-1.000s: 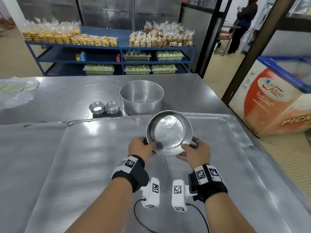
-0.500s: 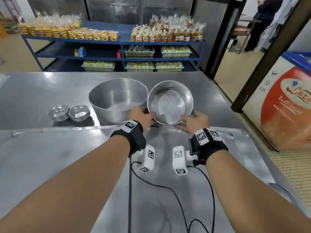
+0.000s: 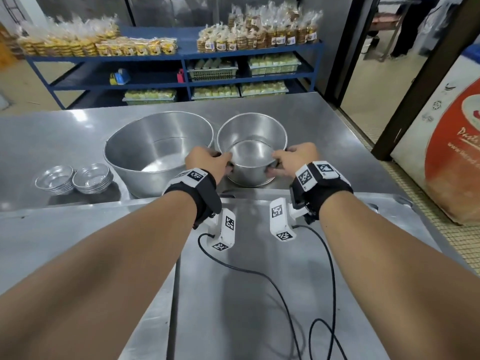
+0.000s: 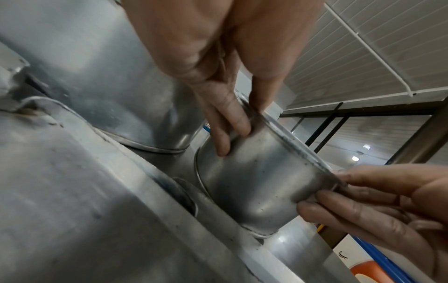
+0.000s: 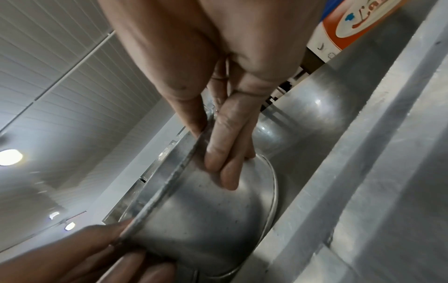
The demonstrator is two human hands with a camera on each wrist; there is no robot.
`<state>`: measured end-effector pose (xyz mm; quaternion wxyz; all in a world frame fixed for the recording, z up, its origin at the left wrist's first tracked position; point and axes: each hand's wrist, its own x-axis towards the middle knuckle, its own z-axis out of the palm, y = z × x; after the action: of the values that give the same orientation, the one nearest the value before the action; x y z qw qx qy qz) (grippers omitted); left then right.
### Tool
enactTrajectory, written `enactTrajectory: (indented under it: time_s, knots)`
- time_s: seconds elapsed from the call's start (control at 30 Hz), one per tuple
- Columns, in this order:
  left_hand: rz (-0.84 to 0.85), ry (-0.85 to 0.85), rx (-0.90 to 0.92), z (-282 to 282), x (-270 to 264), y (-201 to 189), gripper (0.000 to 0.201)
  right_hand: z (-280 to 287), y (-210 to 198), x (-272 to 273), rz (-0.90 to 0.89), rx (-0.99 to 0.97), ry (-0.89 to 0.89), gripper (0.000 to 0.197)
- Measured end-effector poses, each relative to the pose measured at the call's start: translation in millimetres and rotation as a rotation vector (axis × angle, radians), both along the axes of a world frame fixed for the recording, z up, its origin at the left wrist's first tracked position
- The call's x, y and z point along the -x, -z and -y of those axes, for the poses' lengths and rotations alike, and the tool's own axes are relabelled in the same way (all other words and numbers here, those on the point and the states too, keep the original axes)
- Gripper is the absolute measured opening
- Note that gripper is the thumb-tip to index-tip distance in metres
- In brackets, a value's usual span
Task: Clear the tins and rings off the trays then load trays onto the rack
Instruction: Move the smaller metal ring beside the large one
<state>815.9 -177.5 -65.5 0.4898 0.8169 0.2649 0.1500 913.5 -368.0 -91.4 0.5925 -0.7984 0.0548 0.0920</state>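
Both of my hands hold a round metal cake tin upright at the table surface, just past the far edge of the big flat tray. My left hand grips its left rim and my right hand grips its right rim. In the left wrist view the thumb lies over the rim of the tin and the fingers press its outer wall. The right wrist view shows the same hold on the tin, with the fingers on its wall. A larger round tin stands close on its left.
Two stacks of small fluted tins sit left of the large tin. Wrist camera cables trail over the tray. Behind the table stands a blue shelf of packed biscuits, and a freezer to the right.
My hands carried the tin forward from above the tray and lowered it onto the table beside the large tin. Its tilt has levelled out to upright.
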Motion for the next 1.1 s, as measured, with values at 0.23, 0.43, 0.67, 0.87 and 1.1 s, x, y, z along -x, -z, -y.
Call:
enactTrajectory:
  time_s: [0.23, 0.43, 0.67, 0.87, 1.1]
  knots:
    - [-0.052, -0.048, 0.045, -1.6, -28.1, 5.6, 0.035, -9.4, -21.0, 3.9, 0.055, 0.056, 0.081, 0.047]
    - [-0.037, -0.006, 0.246, -1.6, -34.2, -0.8, 0.037, -10.2, -21.2, 13.2, 0.015, -0.037, 0.079, 0.04]
    - [-0.069, 0.086, 0.348, -3.2, -4.8, -6.4, 0.018, -8.5, -31.9, 57.6, -0.016, -0.041, -0.043, 0.037]
    - [-0.435, 0.33, 0.201, -11.9, 56.2, -32.6, 0.02, -22.2, -57.9, 106.8, -0.02, 0.181, -0.191, 0.026]
    - [-0.535, 0.385, 0.215, -27.0, 170.2, -75.1, 0.021, -45.4, -103.8, 214.0, 0.149, 0.656, -0.371, 0.028]
